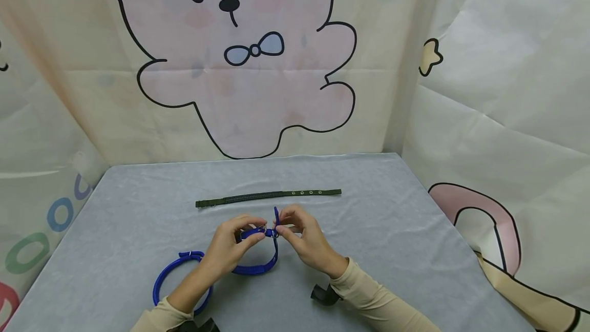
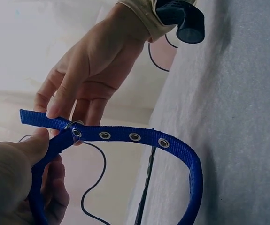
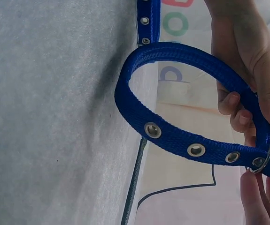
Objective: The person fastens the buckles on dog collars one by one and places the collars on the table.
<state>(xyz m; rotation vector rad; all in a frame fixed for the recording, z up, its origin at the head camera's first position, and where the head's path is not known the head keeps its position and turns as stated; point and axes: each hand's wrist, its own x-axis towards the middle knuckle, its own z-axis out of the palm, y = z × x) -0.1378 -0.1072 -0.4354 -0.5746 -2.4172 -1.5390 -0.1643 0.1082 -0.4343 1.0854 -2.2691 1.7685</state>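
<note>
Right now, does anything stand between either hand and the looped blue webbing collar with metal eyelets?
Nothing visible does: the left hand and the right hand both hold the looped blue webbing collar with metal eyelets. The flat dark-green strap lies beyond them and the other round blue collar to the left, neither in between.

Both forearms reach inward from the lower edge of the head view, the left forearm (image 1: 192, 286) slanting up to the right with its wrist bare past the sleeve (image 1: 161, 316), the right forearm (image 1: 384, 301) slanting up to the left, sleeved nearly to the wrist (image 1: 338, 266). The left hand (image 1: 230, 244) is bent in a pinch, its thumb (image 1: 253, 240) below the forefinger and both pointing toward the other hand. Facing it closely, the right hand (image 1: 306, 237) also pinches, its thumb (image 1: 288, 237) angled up to the left and its fingers (image 1: 295, 214) bent above.
</note>
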